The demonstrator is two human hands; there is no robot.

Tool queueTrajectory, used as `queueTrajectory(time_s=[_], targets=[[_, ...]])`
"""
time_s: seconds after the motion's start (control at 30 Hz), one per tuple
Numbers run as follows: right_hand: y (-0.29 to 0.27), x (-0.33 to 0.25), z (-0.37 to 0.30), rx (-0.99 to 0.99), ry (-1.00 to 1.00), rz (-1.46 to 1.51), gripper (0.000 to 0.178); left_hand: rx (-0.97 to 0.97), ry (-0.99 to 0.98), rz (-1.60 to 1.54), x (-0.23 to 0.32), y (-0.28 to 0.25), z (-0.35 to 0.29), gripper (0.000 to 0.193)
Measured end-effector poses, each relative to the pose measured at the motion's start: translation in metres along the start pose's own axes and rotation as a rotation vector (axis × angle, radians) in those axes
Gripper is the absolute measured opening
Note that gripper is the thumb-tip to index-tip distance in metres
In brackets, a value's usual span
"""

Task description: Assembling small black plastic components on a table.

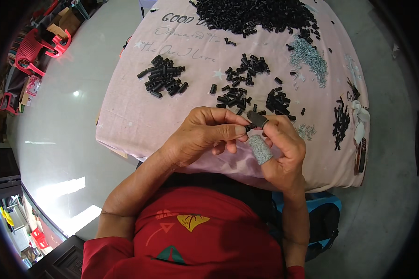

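My left hand (pixel 207 132) pinches a small black part (pixel 250 127) between thumb and forefinger, above the near edge of the table. My right hand (pixel 286 151) meets it from the other side with its fingers closed in. A grey knitted sleeve (pixel 260 149) covers the right thumb and a dark finger cover (pixel 258 119) the forefinger. The fingers partly hide the part, so its exact kind cannot be made out. Just beyond the hands lie loose piles of short black cylindrical pieces (pixel 278 101), with another such pile (pixel 165 78) farther left.
A pink printed cloth (pixel 139 116) covers the table. At its far side spreads a large heap of black pieces (pixel 256 16), beside silvery pins or screws (pixel 309 58). Thin black strips (pixel 341 123) and a white cloth (pixel 360 120) lie at the right edge. Red chairs (pixel 30 53) stand left.
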State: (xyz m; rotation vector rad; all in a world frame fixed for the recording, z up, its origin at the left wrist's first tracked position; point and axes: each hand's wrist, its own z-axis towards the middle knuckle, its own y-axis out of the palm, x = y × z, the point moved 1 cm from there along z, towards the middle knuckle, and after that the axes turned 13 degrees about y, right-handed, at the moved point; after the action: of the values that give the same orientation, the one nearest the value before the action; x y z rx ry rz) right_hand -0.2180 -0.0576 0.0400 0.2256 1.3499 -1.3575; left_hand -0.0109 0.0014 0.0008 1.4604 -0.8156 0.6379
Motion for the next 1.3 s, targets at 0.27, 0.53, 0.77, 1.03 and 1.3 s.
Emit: queueTrajectory(time_s=[0.27,0.53,0.77,1.03,1.3], targets=[[0.008,0.000,0.001,0.099,-0.135,-0.145,0.041,0.019,-0.008,0.051,-0.001,0.006,-0.002,0.022],[0.011,0.007,0.000,0.172,-0.235,-0.239,0.049,0.009,-0.026,0.012,-0.004,0.008,-0.003,0.023],[0.011,0.009,-0.002,0.149,-0.232,-0.143,0.050,-0.043,-0.059,-0.015,-0.001,0.008,-0.007,0.023],[0.020,0.010,-0.007,0.167,-0.189,-0.006,0.052,-0.059,-0.083,-0.102,-0.007,0.008,-0.010,0.022],[0.013,0.002,0.001,0.161,-0.245,-0.097,0.052,-0.040,-0.112,-0.138,-0.005,0.011,-0.010,0.024]])
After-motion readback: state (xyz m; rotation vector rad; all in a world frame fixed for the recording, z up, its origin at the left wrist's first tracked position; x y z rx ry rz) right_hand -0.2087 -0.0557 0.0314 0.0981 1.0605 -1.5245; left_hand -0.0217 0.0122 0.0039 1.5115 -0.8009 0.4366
